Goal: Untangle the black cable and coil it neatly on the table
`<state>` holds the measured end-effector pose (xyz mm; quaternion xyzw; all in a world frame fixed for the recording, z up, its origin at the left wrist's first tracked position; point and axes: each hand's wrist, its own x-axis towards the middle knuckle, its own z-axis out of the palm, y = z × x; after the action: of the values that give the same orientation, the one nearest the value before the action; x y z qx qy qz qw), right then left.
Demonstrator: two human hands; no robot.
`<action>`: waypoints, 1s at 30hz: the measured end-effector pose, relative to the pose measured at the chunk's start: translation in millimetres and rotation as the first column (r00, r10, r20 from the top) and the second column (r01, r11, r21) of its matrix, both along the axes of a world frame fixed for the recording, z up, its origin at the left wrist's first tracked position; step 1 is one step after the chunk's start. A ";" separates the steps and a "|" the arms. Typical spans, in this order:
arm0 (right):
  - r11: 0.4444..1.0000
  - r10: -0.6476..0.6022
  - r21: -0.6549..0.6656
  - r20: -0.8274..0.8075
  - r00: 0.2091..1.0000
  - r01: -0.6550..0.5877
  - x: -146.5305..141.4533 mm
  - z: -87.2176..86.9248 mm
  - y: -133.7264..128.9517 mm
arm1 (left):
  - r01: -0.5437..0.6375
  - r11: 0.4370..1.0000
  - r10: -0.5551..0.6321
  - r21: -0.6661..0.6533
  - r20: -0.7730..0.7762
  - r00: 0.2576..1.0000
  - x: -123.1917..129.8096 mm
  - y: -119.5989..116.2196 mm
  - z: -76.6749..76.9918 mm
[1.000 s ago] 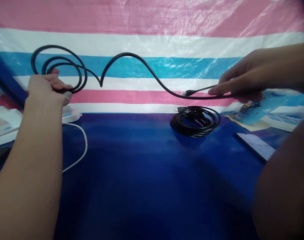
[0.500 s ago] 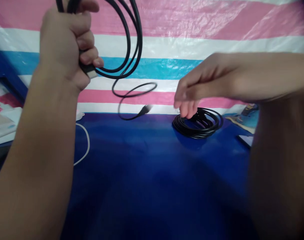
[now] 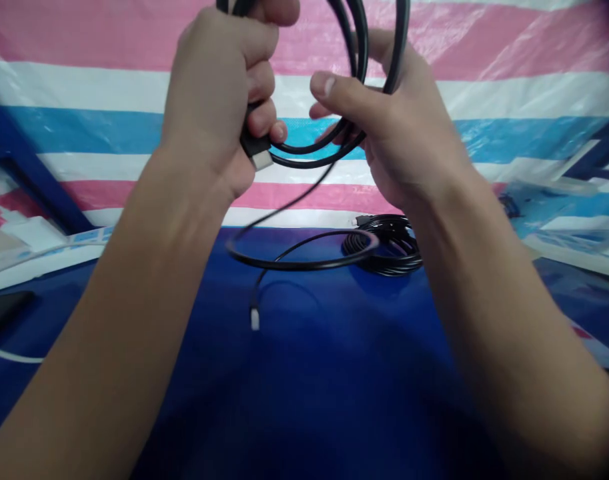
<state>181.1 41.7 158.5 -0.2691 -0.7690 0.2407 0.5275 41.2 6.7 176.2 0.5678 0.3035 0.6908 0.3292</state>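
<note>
My left hand [image 3: 219,93] is closed around one side of a coiled black cable [image 3: 309,159]. Below its little finger a black plug with a silver metal end [image 3: 261,157] sticks out. On the other side of the loops is my right hand [image 3: 404,127], its thumb in front and fingers behind, loosely around the strands. A loose length of the cable hangs down in a curl, its silver-tipped plug [image 3: 255,317] low over the blue table [image 3: 304,387]. The tops of the loops are cut off by the frame.
Behind the hanging curl, a second coiled black cable [image 3: 391,257] lies on the table against a striped plastic sheet [image 3: 304,200]. A dark flat object [image 3: 7,310] and a white cord [image 3: 14,357] are at left. Clear plastic packaging [image 3: 559,207] sits at right.
My right hand has moved up from near the second coil to the held loops. My left hand has shifted right with the cable, and the dangling plug has swung lower.
</note>
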 end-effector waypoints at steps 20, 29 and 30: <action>0.990 0.006 -0.134 0.337 0.942 0.042 37.1 14.2 -13.7 | 0.371 0.905 -0.420 -0.209 -0.294 0.859 -14.6 1.3 -22.2; 0.975 0.143 -0.184 0.071 0.987 -0.128 14.1 16.1 -20.1 | 0.202 0.976 -0.216 -0.078 -0.341 0.915 -5.5 1.2 -14.9; 0.971 0.164 -0.182 0.047 0.985 -0.153 13.7 15.4 -18.8 | 0.176 0.984 -0.154 0.016 -0.409 0.899 -6.6 1.6 -14.7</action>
<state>194.8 22.8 173.9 -0.2600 -0.7794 0.3411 0.4567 34.6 8.3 161.4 0.7309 0.2977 0.5350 0.3014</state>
